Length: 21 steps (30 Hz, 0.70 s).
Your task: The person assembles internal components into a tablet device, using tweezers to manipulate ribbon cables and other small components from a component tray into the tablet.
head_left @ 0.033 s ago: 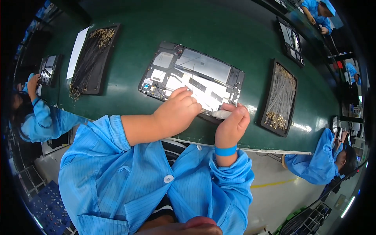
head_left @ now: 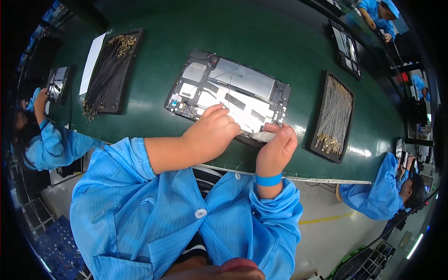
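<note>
In front of me lies an opened tablet computer (head_left: 252, 77), its inside facing up with a grey battery, white shiny sheets and dark parts. My left hand (head_left: 212, 135) rests over its near edge, fingers curled closed. From those fingers a thin dark cable (head_left: 229, 88) runs up across the tablet. At the near right edge is my right hand (head_left: 277, 149), thumb and fingers pinched together. One finger wears a white finger cot (head_left: 263, 136) pointing toward the left hand. What the right fingertips pinch is hidden.
A black tray (head_left: 122, 88) of dark cables with gold ends stands left, beside a white sheet (head_left: 93, 63). Another black tray (head_left: 333, 116) of grey cables is on the right. A second opened tablet (head_left: 346, 46) lies far right. Co-workers in blue sit at both sides.
</note>
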### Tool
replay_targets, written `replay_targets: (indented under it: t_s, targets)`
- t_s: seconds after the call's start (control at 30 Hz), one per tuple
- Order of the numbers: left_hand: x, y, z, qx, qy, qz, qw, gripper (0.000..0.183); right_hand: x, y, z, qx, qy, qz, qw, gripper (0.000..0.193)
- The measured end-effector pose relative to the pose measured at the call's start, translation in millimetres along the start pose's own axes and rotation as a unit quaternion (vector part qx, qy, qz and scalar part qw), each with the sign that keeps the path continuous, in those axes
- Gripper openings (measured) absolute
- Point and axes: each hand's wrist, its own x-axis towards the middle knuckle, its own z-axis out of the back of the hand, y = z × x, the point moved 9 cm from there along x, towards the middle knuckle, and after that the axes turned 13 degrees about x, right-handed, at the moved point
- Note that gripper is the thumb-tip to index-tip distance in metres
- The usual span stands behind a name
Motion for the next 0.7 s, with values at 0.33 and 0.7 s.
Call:
replay_targets:
  t_s: [0.33, 0.7]
  targets:
    - [1, -1, 1, 0.005, 0.000, -0.003, 1.000, 0.013, 0, 2, 1, 0.000, 0.000, 0.021, 1.000, 0.027]
    - [3, -3, 1, 0.012, 0.020, -0.006, 1.000, 0.014, 1, 7, -2, -0.001, 0.020, 0.041, 0.999, 0.024]
